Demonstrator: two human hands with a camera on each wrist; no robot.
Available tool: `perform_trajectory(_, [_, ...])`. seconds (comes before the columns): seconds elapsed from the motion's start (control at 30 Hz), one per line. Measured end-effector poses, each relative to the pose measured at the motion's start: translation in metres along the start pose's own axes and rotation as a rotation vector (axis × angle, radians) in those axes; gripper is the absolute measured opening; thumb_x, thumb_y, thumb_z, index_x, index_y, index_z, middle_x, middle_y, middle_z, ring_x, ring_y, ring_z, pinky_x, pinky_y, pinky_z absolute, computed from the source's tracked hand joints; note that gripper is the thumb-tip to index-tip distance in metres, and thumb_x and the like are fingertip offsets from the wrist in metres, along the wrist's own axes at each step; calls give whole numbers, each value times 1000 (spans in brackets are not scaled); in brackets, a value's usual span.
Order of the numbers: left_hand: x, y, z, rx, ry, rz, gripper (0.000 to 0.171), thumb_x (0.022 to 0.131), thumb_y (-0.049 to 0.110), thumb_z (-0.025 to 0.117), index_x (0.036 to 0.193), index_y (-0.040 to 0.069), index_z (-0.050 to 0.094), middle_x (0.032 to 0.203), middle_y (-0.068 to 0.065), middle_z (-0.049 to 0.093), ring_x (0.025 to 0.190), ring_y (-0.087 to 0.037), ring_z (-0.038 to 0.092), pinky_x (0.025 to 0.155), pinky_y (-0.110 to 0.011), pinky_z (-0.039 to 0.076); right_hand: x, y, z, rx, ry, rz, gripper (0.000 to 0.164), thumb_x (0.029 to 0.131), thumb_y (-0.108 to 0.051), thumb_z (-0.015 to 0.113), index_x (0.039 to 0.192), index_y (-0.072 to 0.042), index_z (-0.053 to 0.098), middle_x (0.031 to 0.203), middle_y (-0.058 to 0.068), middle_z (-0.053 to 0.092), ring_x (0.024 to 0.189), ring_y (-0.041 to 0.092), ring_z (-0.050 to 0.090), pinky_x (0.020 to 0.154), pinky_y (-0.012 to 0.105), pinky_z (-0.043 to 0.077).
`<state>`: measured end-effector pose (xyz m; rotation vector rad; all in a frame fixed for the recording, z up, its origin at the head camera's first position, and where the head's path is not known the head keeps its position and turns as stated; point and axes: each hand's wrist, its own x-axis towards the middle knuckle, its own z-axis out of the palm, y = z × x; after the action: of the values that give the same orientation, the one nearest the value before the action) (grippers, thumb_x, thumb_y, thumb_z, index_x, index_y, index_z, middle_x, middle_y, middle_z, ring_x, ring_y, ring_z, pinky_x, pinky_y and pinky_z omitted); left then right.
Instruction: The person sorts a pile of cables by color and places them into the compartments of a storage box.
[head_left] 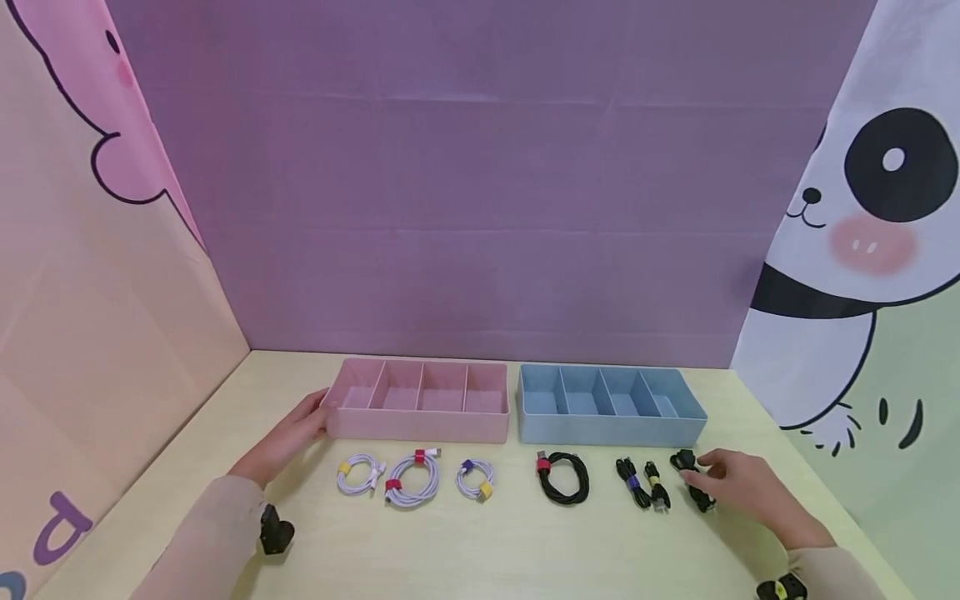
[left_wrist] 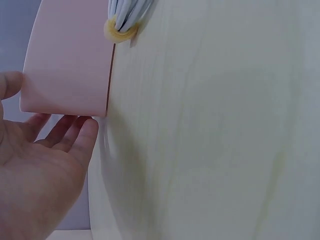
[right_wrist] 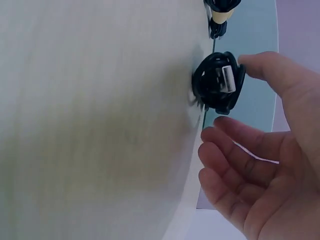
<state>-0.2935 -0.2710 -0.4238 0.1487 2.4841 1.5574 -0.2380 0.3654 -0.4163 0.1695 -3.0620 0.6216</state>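
Cable (right_wrist: 212, 90), black and bundled, lies at the mouth of the gap between thumb and fingers of the right hand (head_left: 746, 487); these stand spread, not pinching, though I cannot tell whether the thumb touches. Well left of that grip, the left hand (head_left: 288, 437) rests loosely spread against the end of the pink box (head_left: 420, 425). Picking up seems the step in hand, calling for fingers drawn in around the bundle.

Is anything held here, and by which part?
Nothing seems gripped: the left hand touches the pink box at its left end; the right hand is loose around the rightmost black cable.
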Motion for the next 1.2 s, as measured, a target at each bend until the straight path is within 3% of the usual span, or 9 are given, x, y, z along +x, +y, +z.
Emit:
perform_trajectory(0.3, [-1,0,0,20,-9,-17,77,108,50,35,160,4,1,164,-25,6,147,-47,15,116,-68,11,0,-5,1,-6,6,55,39,89,-39,74,92,0,74,88,7,71,81,26,66,68,41,55])
perform_trajectory(0.57, [-1,1,0,17,-10,-7,76,108,49,34,160,4,1,164,-25,6,147,-46,15,117,-65,12,0,-5,2,7,1,55,38,89,-35,74,95,2,73,88,6,71,82,27,66,69,42,55])
perform_trajectory(0.77, [-1,1,0,31,-13,-40,80,106,54,33,161,7,0,165,-23,5,147,-46,16,116,-68,11,1,-3,3,19,0,61,39,90,-35,74,98,2,73,89,7,71,84,29,66,67,41,54])
perform_trajectory(0.97, [0,0,1,7,-18,-14,74,109,46,34,160,5,0,164,-24,5,147,-46,13,116,-67,11,1,-4,1,13,5,47,38,89,-34,74,99,3,73,89,7,71,83,28,65,66,40,54])
perform_trajectory(1.2, [3,0,2,2,-15,-26,71,110,42,32,160,3,-1,164,-25,3,148,-46,11,117,-67,11,-1,-9,-4,13,0,36,39,90,-34,74,101,4,72,90,8,72,83,27,66,68,41,55])
